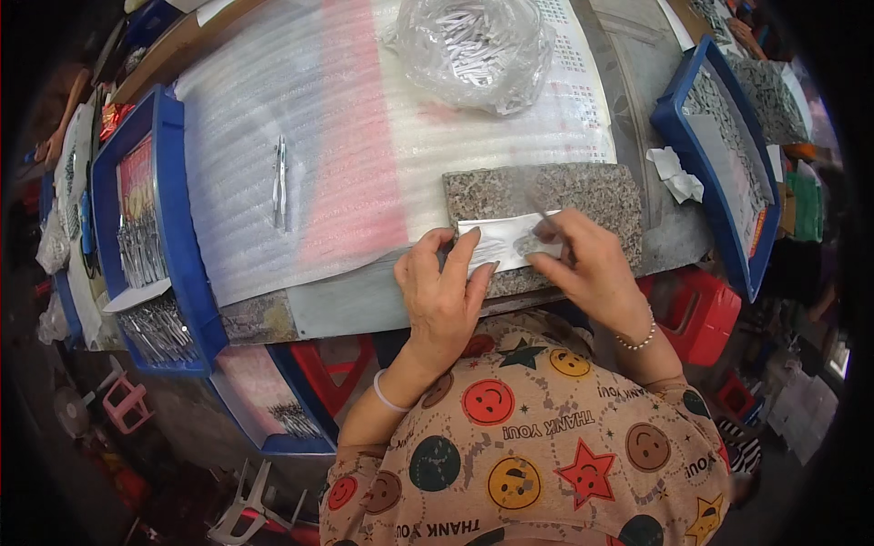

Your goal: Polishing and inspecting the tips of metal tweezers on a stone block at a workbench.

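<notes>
Right now the left hand [443, 289] presses flat on a small clear bag [499, 244], fingers spread, pinning it to the speckled stone slab [564, 196]. The right hand [583, 264] pinches a thin metal piece [543, 215] at the bag's mouth. To do this well, keep the bag still and slide the piece in straight. Farther off lie metal tweezers [280, 182] on white foam sheet [364, 118], then a big bag of metal pieces [473, 50].

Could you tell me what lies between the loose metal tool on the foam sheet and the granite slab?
In the head view, only bare foam sheet lies between the metal tool and the granite slab; nothing else sits there.
</notes>
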`<state>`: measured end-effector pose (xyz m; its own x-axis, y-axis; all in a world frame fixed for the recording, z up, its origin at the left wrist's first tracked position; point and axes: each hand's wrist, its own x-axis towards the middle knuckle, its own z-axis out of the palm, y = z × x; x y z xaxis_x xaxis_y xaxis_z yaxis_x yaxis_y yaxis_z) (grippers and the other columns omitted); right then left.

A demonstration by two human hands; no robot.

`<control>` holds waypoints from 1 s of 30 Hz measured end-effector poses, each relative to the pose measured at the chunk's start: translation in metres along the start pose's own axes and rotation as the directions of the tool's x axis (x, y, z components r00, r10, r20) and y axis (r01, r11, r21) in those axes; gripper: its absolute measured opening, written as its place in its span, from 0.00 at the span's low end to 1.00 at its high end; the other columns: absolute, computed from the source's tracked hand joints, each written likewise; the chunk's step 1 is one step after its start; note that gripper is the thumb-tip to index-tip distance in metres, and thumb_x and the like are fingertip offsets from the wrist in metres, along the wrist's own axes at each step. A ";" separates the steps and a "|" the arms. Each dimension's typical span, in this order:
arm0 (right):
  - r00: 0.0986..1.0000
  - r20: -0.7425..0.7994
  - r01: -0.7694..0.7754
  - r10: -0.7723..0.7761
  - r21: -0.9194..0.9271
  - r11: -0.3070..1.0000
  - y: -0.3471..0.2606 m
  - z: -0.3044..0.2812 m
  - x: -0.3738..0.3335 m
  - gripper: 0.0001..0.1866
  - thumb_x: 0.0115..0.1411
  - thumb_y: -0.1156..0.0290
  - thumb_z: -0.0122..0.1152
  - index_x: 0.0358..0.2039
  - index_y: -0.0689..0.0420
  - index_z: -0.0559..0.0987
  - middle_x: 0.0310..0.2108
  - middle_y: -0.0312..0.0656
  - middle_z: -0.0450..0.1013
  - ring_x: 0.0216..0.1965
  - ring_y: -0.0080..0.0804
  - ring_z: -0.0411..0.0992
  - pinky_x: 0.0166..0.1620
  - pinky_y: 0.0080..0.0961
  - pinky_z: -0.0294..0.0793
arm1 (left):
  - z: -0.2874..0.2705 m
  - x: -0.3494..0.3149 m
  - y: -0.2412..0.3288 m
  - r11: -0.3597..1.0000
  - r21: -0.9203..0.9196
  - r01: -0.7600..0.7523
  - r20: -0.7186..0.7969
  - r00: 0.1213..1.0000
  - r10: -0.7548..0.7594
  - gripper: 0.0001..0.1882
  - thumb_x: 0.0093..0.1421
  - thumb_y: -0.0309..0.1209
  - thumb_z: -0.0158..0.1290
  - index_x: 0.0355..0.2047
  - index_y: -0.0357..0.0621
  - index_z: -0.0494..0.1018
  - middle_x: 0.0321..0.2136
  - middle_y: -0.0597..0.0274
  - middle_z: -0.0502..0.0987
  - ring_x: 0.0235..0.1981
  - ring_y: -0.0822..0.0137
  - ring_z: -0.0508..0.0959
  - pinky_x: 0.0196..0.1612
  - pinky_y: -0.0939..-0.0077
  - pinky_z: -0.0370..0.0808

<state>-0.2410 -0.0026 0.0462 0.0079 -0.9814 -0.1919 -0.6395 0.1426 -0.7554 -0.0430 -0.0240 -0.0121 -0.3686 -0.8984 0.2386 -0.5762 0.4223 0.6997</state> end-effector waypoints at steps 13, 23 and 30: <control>0.997 0.054 0.065 -0.051 -0.307 0.949 0.004 -0.011 0.010 0.11 0.54 0.75 0.56 0.38 0.59 0.71 0.34 0.47 0.70 0.32 0.51 0.72 0.36 0.41 0.71 | -0.009 0.020 -0.005 0.982 0.142 -0.126 0.053 0.991 0.120 0.21 0.48 0.27 0.61 0.45 0.40 0.74 0.44 0.48 0.69 0.45 0.52 0.70 0.49 0.61 0.62; 0.957 -0.099 -0.276 0.274 -0.008 0.961 0.012 -0.009 -0.015 0.08 0.54 0.75 0.56 0.35 0.62 0.70 0.20 0.52 0.72 0.25 0.53 0.73 0.28 0.37 0.71 | 0.004 0.010 0.024 0.957 0.009 -0.289 0.011 0.957 0.288 0.18 0.48 0.26 0.58 0.42 0.42 0.75 0.42 0.54 0.73 0.46 0.57 0.72 0.50 0.60 0.63; 0.968 -0.155 0.206 -0.197 0.044 0.978 0.009 -0.020 -0.009 0.10 0.53 0.81 0.56 0.38 0.61 0.74 0.39 0.49 0.71 0.36 0.44 0.75 0.34 0.29 0.73 | 0.006 0.007 0.017 0.951 -0.031 -0.308 0.229 0.924 0.307 0.16 0.48 0.27 0.60 0.40 0.41 0.76 0.45 0.54 0.72 0.51 0.54 0.70 0.54 0.55 0.60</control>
<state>-0.2623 0.0048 0.0531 0.0145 -0.9981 0.0602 -0.5901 -0.0571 -0.8053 -0.0598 -0.0222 -0.0024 -0.6842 -0.6730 0.2808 -0.4120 0.6745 0.6126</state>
